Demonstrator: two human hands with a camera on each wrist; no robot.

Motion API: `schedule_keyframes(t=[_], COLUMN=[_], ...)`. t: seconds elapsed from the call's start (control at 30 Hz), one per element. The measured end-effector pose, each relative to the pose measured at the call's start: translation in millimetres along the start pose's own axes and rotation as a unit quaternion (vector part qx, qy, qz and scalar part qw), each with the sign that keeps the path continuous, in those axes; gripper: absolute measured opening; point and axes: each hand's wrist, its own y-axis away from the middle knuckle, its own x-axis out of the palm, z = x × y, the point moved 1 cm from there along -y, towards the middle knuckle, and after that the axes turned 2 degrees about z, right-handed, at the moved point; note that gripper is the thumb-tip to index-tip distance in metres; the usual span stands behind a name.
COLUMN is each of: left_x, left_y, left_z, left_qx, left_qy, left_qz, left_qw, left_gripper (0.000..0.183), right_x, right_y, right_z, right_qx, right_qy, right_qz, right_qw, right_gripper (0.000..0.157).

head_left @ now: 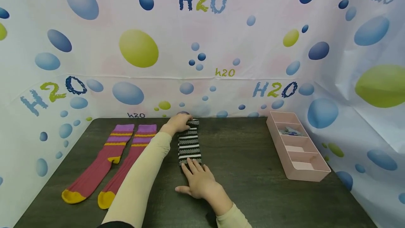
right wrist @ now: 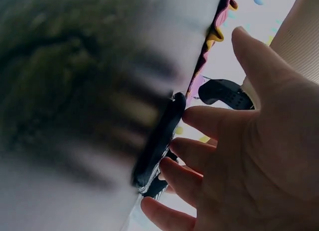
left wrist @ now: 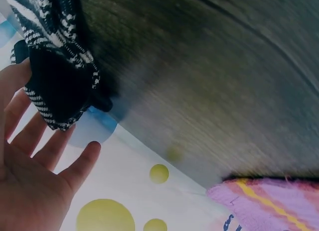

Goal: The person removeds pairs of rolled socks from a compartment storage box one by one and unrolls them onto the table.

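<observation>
A folded black-and-white striped sock (head_left: pixel 189 143) lies lengthwise on the dark table. At its far end, my left hand (head_left: pixel 178 122) reaches over from the left. In the left wrist view, the thumb and fingers of the left hand (left wrist: pixel 37 161) hold the edges of the sock's black end (left wrist: pixel 60 84). My right hand (head_left: pixel 200 180) is palm down with its fingers spread, fingertips at the near edge of the sock. The right wrist view shows the fingers of that hand (right wrist: pixel 219 141) reaching along the sock's dark edge (right wrist: pixel 162 141).
Two maroon socks with yellow toes, a left one (head_left: pixel 95 168) and a right one (head_left: pixel 126 161), lie flat left of the striped sock, partly behind my left sleeve. A pink divided box (head_left: pixel 280 157) stands at the right, with small items in one compartment. A patterned sheet (head_left: pixel 202 45) hangs behind.
</observation>
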Motion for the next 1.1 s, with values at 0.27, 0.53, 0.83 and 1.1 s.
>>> schedule_keyframes(t=[0.27, 0.53, 0.83, 1.1], left_x=[3.7, 7.0, 12.4, 12.6], left_y=[-0.2, -7.0, -14.6, -15.4], left_z=[-0.2, 0.2, 3.5, 5.3], left_qx=[-0.012, -0.002, 0.067, 0.076], left_qy=[-0.015, -0.072, -0.126, -0.147], left_qz=[-0.004, -0.044, -0.106, -0.087], left_qw=[0.9998, 0.9964, 0.984, 0.9823], left_gripper=[0.041, 0.046, 0.012, 0.026], right_x=[2.9, -0.5, -2.9, -2.9], right_y=[-1.9, -1.9, 2.9, 10.4], right_z=[3.7, 2.9, 3.3, 2.7], right_qx=[0.004, -0.01, -0.017, -0.023], right_qy=[0.008, 0.012, 0.009, 0.016], right_qz=[0.012, 0.011, 0.014, 0.005], right_qw=[1.0, 1.0, 1.0, 1.0], right_gripper=[0.081, 0.08, 0.077, 0.075])
